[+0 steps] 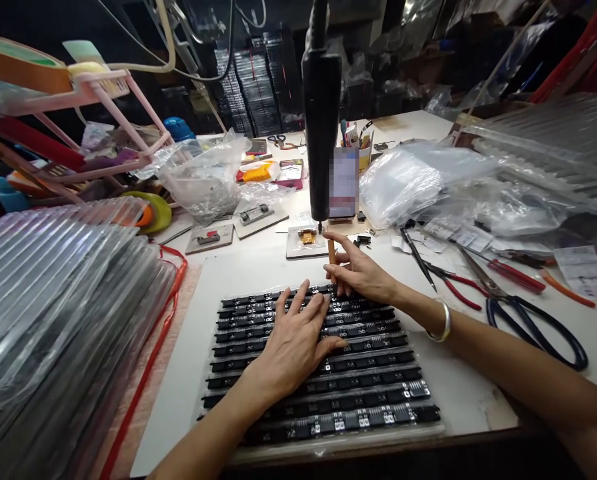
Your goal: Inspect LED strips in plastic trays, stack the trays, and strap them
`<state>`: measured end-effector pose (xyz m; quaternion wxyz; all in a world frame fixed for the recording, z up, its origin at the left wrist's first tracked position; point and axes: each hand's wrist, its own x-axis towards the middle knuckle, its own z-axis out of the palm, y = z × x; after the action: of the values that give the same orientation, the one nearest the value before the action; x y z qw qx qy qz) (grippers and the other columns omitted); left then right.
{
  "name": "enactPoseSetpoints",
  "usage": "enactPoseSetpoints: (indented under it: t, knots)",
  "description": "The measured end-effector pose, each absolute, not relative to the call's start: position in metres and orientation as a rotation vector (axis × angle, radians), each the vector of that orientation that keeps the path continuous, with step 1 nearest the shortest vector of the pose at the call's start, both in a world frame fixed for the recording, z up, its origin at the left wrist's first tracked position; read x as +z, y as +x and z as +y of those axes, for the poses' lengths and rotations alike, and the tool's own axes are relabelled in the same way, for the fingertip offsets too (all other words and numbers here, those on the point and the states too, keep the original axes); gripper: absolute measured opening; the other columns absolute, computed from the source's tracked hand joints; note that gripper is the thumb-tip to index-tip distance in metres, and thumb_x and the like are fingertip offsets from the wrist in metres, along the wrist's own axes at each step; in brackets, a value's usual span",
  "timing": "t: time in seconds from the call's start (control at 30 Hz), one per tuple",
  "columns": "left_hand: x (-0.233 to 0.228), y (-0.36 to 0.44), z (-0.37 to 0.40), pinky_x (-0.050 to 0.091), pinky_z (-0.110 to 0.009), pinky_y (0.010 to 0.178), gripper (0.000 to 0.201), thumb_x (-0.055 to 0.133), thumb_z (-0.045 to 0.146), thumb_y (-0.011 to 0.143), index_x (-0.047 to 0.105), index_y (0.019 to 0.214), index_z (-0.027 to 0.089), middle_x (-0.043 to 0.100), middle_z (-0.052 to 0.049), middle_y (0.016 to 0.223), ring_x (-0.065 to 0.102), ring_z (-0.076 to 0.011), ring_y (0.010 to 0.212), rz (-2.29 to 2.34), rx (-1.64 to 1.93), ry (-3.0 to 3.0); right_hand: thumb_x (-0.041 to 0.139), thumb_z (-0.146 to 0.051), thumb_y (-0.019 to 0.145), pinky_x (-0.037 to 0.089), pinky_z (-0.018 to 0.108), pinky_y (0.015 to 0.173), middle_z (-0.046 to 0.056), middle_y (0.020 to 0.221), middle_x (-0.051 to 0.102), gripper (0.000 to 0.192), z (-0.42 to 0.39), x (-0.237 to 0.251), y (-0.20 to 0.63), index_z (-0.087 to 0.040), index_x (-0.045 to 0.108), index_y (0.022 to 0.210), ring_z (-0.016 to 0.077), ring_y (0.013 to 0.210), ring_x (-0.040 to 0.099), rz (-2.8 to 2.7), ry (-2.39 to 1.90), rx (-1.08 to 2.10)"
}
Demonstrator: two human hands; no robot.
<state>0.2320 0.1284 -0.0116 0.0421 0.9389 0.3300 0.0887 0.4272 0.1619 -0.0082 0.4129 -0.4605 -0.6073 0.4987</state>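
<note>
Left hand (293, 340) lying flat, fingers spread, on ribbed clear tray (323, 363) of black strips, right hand (361, 273) at 1 o'clock pinching brown stick (331, 253), tip hidden.

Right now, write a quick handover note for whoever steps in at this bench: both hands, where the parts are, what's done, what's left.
Left hand: open, flat on the clear plastic tray of black component strips, fingers spread over the upper rows.
Right hand: pinching a thin brown stick upright at the tray's far edge.
Black hanging power tool hangs above a small grey fixture plate holding a yellow part.
Done: tray sits centred on the white mat.
Left: rows all look full; how far along cannot be told.
</note>
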Motion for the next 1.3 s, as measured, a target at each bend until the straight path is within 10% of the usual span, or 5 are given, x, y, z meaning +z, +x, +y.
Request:
enactPoseSetpoints:
  t: [0.53, 1.3]
  knots:
    - [-0.01, 0.234, 0.127, 0.023, -0.055, 0.108, 0.063, 0.035, 0.059, 0.088, 0.049, 0.128, 0.012, 0.056, -0.01, 0.129, 0.031, -0.0324, 0.134, 1.046, 0.24, 2.914, 0.062, -0.033, 0.081, 0.042, 0.018, 0.031, -0.008, 0.069, 0.049, 0.046, 0.163, -0.015, 0.421, -0.028, 0.033, 0.117, 0.0093, 0.042, 0.054, -1.546, -1.151, 1.182]
    - [0.023, 0.226, 0.115, 0.025, -0.057, 0.107, 0.054, 0.034, 0.054, 0.091, 0.048, 0.13, 0.02, 0.05, -0.009, 0.135, 0.026, -0.0312, 0.137, 1.031, 0.087, 2.866, 0.056, -0.025, 0.084, 0.045, 0.019, 0.045, -0.001, 0.083, 0.055, 0.069, 0.113, -0.008, 0.453, -0.028, 0.022, 0.144, 0.0079, 0.058, 0.051, -1.335, -1.145, 1.154]
